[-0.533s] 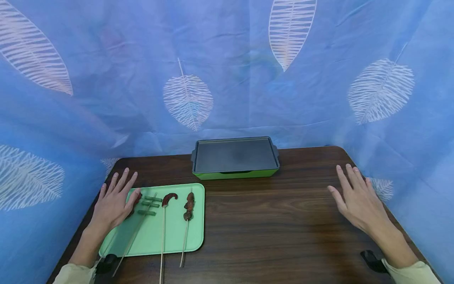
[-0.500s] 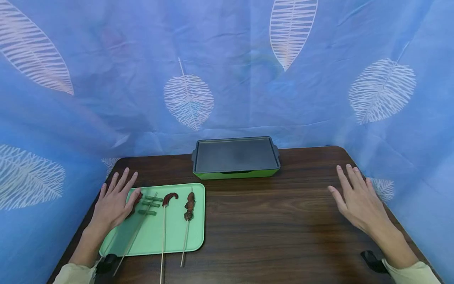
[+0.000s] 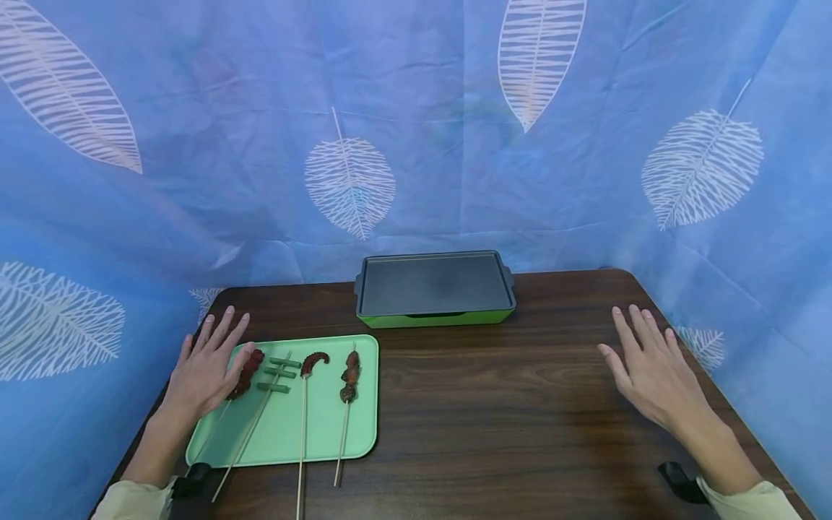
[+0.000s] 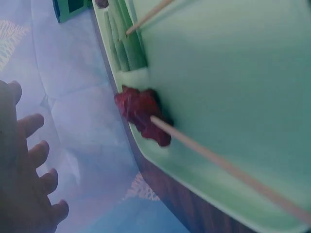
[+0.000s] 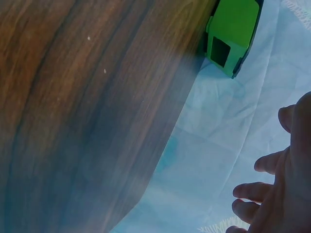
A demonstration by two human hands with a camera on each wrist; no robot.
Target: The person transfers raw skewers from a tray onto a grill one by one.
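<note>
My left hand hovers over the left side of a light green tray, fingers spread and holding nothing. Close by its thumb lies a skewer of dark red meat, partly hidden by the hand in the head view; the left wrist view shows its red meat near the tray's rim. To the right follow a skewer of green vegetable sticks, a curled tentacle skewer and a skewer of brown chunks. At the table's right side, my right hand is held with fingers extended and nothing in it.
A green grill box with a flat black top plate stands at the back middle of the dark wooden table. Skewer sticks reach past the tray's front rim. Blue leaf-patterned cloth hangs behind and at both sides.
The left hand has drifted slightly left relative to the tray, so more of the red meat shows. My right hand has shifted a little toward me. The tray, skewers and grill stay put.
</note>
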